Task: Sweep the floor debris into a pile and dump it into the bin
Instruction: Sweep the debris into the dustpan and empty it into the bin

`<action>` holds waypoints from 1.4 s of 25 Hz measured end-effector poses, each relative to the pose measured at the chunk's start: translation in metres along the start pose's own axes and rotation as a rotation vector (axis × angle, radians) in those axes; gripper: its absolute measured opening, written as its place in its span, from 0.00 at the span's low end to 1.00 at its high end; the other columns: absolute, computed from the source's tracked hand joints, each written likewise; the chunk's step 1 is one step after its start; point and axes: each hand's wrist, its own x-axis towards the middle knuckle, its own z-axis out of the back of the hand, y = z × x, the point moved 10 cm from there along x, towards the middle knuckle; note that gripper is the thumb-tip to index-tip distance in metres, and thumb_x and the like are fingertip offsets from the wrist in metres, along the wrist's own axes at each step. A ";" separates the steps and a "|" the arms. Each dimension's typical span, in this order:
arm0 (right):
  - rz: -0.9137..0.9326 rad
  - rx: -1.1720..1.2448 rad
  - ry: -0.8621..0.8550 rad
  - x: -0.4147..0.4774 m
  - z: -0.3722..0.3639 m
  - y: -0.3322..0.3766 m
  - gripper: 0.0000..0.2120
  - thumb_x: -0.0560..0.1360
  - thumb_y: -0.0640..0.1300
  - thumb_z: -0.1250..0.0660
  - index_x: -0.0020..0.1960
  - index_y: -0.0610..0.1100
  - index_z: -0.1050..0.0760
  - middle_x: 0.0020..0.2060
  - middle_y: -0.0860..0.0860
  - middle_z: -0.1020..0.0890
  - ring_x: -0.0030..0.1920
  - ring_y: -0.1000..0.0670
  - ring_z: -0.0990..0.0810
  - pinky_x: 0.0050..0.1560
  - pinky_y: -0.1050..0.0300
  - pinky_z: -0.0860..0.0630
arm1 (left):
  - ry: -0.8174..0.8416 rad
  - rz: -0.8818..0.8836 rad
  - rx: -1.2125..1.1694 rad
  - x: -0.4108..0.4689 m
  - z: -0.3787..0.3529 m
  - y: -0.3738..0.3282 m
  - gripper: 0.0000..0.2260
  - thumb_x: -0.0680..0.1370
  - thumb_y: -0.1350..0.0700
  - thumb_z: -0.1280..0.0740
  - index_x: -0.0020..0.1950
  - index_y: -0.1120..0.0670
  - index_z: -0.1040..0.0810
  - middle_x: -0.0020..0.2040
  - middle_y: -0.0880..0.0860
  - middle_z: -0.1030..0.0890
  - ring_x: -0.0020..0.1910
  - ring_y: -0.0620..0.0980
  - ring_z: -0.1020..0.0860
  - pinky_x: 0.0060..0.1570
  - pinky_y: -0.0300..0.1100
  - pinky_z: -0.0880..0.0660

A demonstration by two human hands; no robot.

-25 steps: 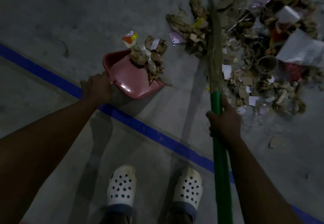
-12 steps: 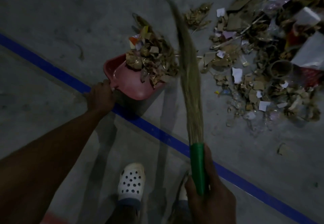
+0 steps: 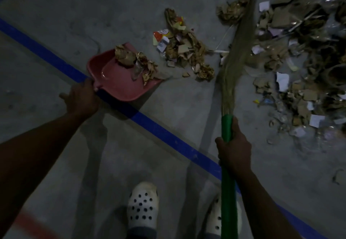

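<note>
A pink dustpan (image 3: 116, 81) lies on the grey floor with crumpled brown scraps at its mouth; my left hand (image 3: 80, 98) grips its handle. My right hand (image 3: 234, 150) holds the green handle of a straw broom (image 3: 237, 47), whose bristles reach up between a small heap of scraps (image 3: 187, 51) just right of the dustpan and the big debris pile (image 3: 303, 55) of cardboard, paper and plastic at the right. A crumpled brown wad (image 3: 229, 12) lies near the broom's tip.
A blue tape line (image 3: 159, 132) runs diagonally across the concrete floor under the dustpan's handle. My feet in white perforated clogs (image 3: 143, 205) stand at the bottom. A red mark (image 3: 31, 223) shows at the bottom left. A stray scrap (image 3: 338, 177) lies at the right.
The broom swung back right, from over the dustpan to the edge of the big pile. A small heap now lies just outside the dustpan's mouth. My left hand stays on the handle.
</note>
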 end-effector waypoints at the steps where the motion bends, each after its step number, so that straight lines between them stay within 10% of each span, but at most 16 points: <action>1: 0.034 -0.019 0.003 0.001 -0.009 0.004 0.41 0.77 0.44 0.31 0.82 0.57 0.51 0.52 0.43 0.19 0.37 0.42 0.17 0.39 0.47 0.17 | -0.020 -0.019 0.012 0.012 0.003 -0.004 0.17 0.72 0.62 0.32 0.60 0.56 0.28 0.56 0.64 0.23 0.58 0.67 0.26 0.60 0.71 0.38; 9: 0.123 0.047 0.155 -0.052 -0.053 0.040 0.41 0.78 0.43 0.31 0.79 0.64 0.52 0.38 0.58 0.23 0.30 0.54 0.21 0.31 0.59 0.21 | -0.069 -0.256 -0.195 0.089 0.030 -0.093 0.15 0.75 0.60 0.32 0.61 0.51 0.25 0.55 0.60 0.19 0.56 0.63 0.23 0.60 0.62 0.29; 14: 0.104 0.114 -0.068 -0.105 0.016 0.042 0.44 0.72 0.36 0.25 0.77 0.64 0.41 0.40 0.65 0.23 0.38 0.64 0.21 0.39 0.75 0.28 | -0.045 -0.247 -0.247 0.088 0.031 -0.092 0.12 0.76 0.59 0.32 0.60 0.51 0.24 0.56 0.58 0.19 0.57 0.61 0.23 0.60 0.60 0.30; 19: -0.098 0.004 -0.137 -0.046 0.039 0.014 0.42 0.77 0.42 0.29 0.80 0.64 0.50 0.47 0.48 0.19 0.35 0.46 0.19 0.46 0.49 0.17 | -0.053 -0.232 -0.239 0.086 0.030 -0.089 0.11 0.78 0.58 0.34 0.60 0.50 0.24 0.57 0.56 0.19 0.58 0.60 0.24 0.60 0.57 0.33; 22: -0.080 0.031 -0.023 -0.009 -0.004 0.021 0.41 0.78 0.42 0.31 0.81 0.59 0.51 0.47 0.40 0.17 0.29 0.45 0.18 0.30 0.53 0.18 | -0.048 -0.240 -0.259 0.087 0.029 -0.089 0.11 0.78 0.57 0.34 0.60 0.50 0.23 0.56 0.57 0.18 0.56 0.60 0.23 0.60 0.57 0.31; 31: 0.157 -0.075 0.159 -0.028 -0.077 0.061 0.43 0.78 0.42 0.32 0.81 0.59 0.56 0.41 0.55 0.25 0.35 0.55 0.23 0.32 0.68 0.29 | -0.036 -0.255 -0.209 0.083 0.026 -0.100 0.12 0.78 0.57 0.33 0.61 0.51 0.23 0.55 0.57 0.18 0.58 0.60 0.24 0.61 0.57 0.37; 35: 0.167 -0.167 0.283 -0.070 -0.082 0.056 0.47 0.77 0.44 0.30 0.76 0.65 0.63 0.52 0.56 0.23 0.46 0.59 0.25 0.41 0.71 0.33 | -0.037 -0.262 -0.208 0.079 0.031 -0.101 0.13 0.78 0.55 0.34 0.62 0.51 0.23 0.57 0.57 0.18 0.58 0.60 0.24 0.60 0.56 0.37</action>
